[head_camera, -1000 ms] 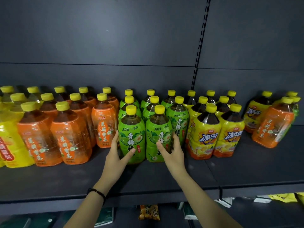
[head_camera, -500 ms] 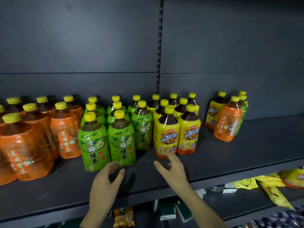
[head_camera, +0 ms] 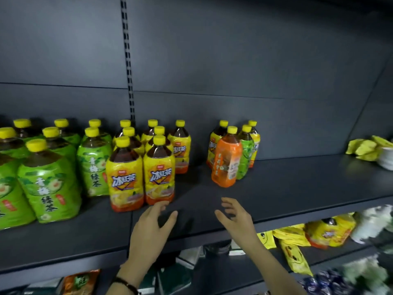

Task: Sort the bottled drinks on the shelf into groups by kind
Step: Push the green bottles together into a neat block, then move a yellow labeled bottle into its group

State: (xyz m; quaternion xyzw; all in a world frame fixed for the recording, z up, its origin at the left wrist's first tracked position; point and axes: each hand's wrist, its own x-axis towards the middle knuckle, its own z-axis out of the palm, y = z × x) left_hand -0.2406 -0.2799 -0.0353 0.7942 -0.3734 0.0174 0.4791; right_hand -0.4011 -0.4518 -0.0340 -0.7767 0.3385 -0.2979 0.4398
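Since the earlier frames both hands have been drawn off the green-labelled bottles (head_camera: 49, 179) and carried to the right. The view has been swung with them, so that the right end of the shelf (head_camera: 297, 184) is now taken in.

The left hand (head_camera: 148, 231) is held over the shelf's front edge, just before the yellow-labelled bottles (head_camera: 125, 179). Its fingers are spread and lightly bent, the thumb is set apart, and nothing is held. Its fingertips lie close to the base of the right front yellow-labelled bottle, though whether contact is made cannot be told through the blur. A dark wristband (head_camera: 125, 283) is worn on that wrist. The right hand (head_camera: 236, 220) is held apart from the left over bare shelf, with its fingers loosely spread and slightly curled and nothing gripped.

The green-labelled bottles are stood upright in rows at the left, and the yellow-labelled bottles are packed just beside them. Well apart, further right, a small mixed cluster is stood. In it an orange-labelled bottle (head_camera: 226, 162) is placed at the front, a lone green bottle (head_camera: 245, 154) just behind it on its right, and a lone yellow bottle (head_camera: 213, 145) behind on its left. Every cap is yellow.

Yellow packets (head_camera: 365, 147) are piled at the far right of the shelf, and snack packs (head_camera: 329, 231) are laid on the level below.
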